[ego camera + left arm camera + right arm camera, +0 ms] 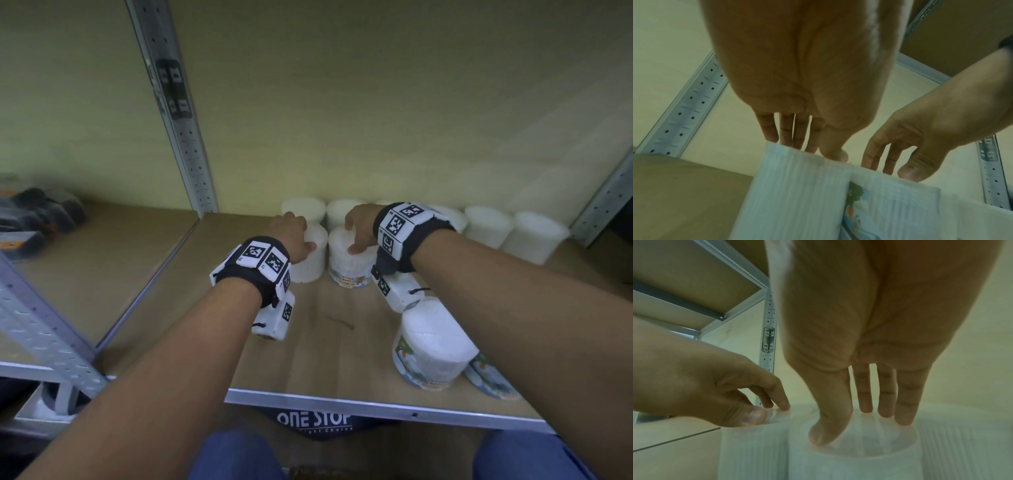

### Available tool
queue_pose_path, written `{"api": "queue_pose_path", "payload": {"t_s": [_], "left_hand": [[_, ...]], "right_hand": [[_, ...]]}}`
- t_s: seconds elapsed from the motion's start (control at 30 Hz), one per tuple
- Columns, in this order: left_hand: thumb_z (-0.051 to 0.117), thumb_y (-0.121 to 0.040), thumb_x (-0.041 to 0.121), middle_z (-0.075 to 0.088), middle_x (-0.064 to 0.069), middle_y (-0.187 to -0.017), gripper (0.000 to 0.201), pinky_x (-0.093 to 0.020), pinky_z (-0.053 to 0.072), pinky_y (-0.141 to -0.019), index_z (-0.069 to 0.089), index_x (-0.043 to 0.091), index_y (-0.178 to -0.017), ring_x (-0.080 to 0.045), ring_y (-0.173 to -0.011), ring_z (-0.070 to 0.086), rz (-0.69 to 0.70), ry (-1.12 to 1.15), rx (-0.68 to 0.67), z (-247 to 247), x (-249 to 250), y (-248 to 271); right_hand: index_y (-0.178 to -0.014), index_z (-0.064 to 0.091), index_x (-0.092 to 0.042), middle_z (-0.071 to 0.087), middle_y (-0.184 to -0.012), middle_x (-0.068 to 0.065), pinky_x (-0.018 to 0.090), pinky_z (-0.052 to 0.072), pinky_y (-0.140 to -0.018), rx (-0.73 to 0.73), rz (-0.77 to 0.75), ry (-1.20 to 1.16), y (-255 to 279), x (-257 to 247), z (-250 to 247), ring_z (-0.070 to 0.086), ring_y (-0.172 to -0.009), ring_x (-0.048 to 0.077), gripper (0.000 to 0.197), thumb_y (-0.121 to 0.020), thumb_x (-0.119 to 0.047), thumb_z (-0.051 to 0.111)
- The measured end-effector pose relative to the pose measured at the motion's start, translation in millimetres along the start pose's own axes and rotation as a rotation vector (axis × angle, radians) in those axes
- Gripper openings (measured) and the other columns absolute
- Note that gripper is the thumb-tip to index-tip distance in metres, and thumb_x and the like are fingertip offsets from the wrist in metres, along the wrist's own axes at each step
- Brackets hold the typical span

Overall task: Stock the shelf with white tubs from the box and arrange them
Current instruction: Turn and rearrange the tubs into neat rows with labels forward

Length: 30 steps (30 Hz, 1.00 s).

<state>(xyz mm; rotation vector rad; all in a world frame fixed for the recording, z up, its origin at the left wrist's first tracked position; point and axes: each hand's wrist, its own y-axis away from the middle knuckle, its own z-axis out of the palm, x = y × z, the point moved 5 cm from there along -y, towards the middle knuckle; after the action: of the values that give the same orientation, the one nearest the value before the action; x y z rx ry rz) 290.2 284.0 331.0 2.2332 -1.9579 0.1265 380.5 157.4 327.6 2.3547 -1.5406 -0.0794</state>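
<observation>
Two white tubs stand side by side behind the shelf's middle. My left hand (294, 236) grips the left tub (313, 265) from above, thumb on the near rim and fingers over the far rim; the left wrist view shows the left hand (818, 146) on this tub (797, 194). My right hand (359, 231) grips the right tub (349, 270), which has a "cotton buds" label, the same way. In the right wrist view the right hand (859, 423) has its thumb and fingertips on that tub's lid (859, 451). A row of white tubs (486, 226) lines the back wall.
Another labelled tub (435, 349) stands at the front right under my right forearm, and one (489, 377) lies on its side beside it. A perforated metal upright (178, 113) bounds the bay on the left. Dark packages (34, 219) fill the neighbouring shelf. The shelf's front edge (342, 404) runs above printed "ONE STOP" material (315, 419).
</observation>
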Motion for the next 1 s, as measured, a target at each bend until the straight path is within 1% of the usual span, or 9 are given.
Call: {"api": "queue_pose_path", "payload": {"t_s": [0.17, 0.23, 0.3, 0.5, 0.63, 0.7, 0.77, 0.83, 1.0], "left_hand": [[0.051, -0.096, 0.035, 0.041, -0.014, -0.141, 0.053, -0.035, 0.036, -0.103, 0.04, 0.008, -0.14, -0.03, -0.128, 0.043, 0.018, -0.023, -0.007, -2, 4, 1], [0.05, -0.096, 0.035, 0.04, -0.014, -0.142, 0.053, -0.034, 0.036, -0.103, 0.039, 0.008, -0.141, -0.03, -0.128, 0.043, 0.022, -0.026, -0.016, -3, 4, 1], [0.049, -0.097, 0.034, 0.039, -0.014, -0.144, 0.054, -0.033, 0.036, -0.103, 0.037, 0.008, -0.142, -0.03, -0.129, 0.043, 0.025, -0.031, -0.026, -4, 6, 1], [0.049, -0.098, 0.029, 0.037, -0.012, -0.147, 0.052, -0.033, 0.037, -0.102, 0.035, 0.01, -0.144, -0.03, -0.13, 0.043, 0.029, -0.027, -0.058, -5, 7, 3], [0.05, -0.097, 0.016, 0.037, -0.011, -0.148, 0.05, -0.03, 0.038, -0.1, 0.034, 0.012, -0.144, -0.028, -0.13, 0.044, 0.038, 0.018, -0.119, -6, 5, 3], [0.048, -0.095, 0.005, 0.039, -0.012, -0.147, 0.053, -0.029, 0.041, -0.093, 0.033, 0.015, -0.145, -0.029, -0.127, 0.047, 0.055, 0.018, -0.15, -9, 6, 4], [0.044, -0.092, -0.004, 0.039, -0.013, -0.146, 0.059, -0.027, 0.04, -0.084, 0.033, 0.017, -0.145, -0.031, -0.125, 0.048, 0.077, 0.0, -0.185, -9, 8, 3], [0.043, -0.091, -0.007, 0.037, -0.013, -0.147, 0.061, -0.028, 0.04, -0.085, 0.033, 0.018, -0.145, -0.031, -0.127, 0.047, 0.099, -0.012, -0.203, -10, 11, 2], [0.045, -0.089, -0.004, 0.033, -0.009, -0.148, 0.054, -0.03, 0.038, -0.098, 0.043, 0.016, -0.139, -0.028, -0.134, 0.037, 0.101, 0.052, -0.123, -10, 11, -4]], "right_hand": [[-0.13, 0.058, -0.017, 0.058, -0.133, 0.002, 0.029, 0.047, -0.093, -0.075, 0.043, 0.044, -15, 1, 5, 0.059, -0.114, 0.02, 0.062, -0.077, -0.042, 0.075], [-0.122, 0.06, -0.034, 0.058, -0.127, -0.013, 0.028, 0.047, -0.088, -0.114, 0.056, 0.1, -43, 9, 11, 0.057, -0.101, 0.015, 0.067, -0.061, -0.051, 0.082], [-0.112, 0.06, -0.045, 0.057, -0.119, -0.017, 0.04, 0.052, -0.09, -0.125, 0.03, 0.095, -103, 23, 35, 0.058, -0.098, 0.016, 0.075, -0.043, -0.06, 0.084], [-0.116, 0.064, -0.032, 0.061, -0.118, -0.007, 0.045, 0.05, -0.095, -0.137, 0.012, 0.128, -77, 5, 23, 0.06, -0.104, 0.022, 0.07, -0.053, -0.055, 0.084], [-0.108, 0.061, -0.036, 0.062, -0.119, -0.007, 0.049, 0.052, -0.088, -0.079, 0.045, 0.08, -101, 17, 34, 0.062, -0.099, 0.026, 0.091, -0.025, -0.068, 0.082], [-0.107, 0.062, -0.032, 0.061, -0.118, -0.011, 0.046, 0.052, -0.089, -0.043, 0.019, 0.006, -93, 19, 27, 0.061, -0.101, 0.024, 0.081, -0.035, -0.059, 0.086], [-0.112, 0.063, -0.029, 0.063, -0.122, -0.005, 0.043, 0.053, -0.092, -0.049, 0.045, 0.017, -14, 2, -3, 0.062, -0.101, 0.024, 0.074, -0.046, -0.055, 0.086], [-0.124, 0.06, -0.018, 0.06, -0.124, 0.002, 0.036, 0.05, -0.096, -0.011, 0.064, -0.05, 9, -1, -10, 0.06, -0.111, 0.027, 0.066, -0.065, -0.038, 0.084], [-0.123, 0.06, -0.024, 0.061, -0.127, -0.001, 0.04, 0.051, -0.096, 0.004, -0.005, -0.104, -1, 4, -4, 0.059, -0.103, 0.024, 0.072, -0.058, -0.044, 0.087]]}}
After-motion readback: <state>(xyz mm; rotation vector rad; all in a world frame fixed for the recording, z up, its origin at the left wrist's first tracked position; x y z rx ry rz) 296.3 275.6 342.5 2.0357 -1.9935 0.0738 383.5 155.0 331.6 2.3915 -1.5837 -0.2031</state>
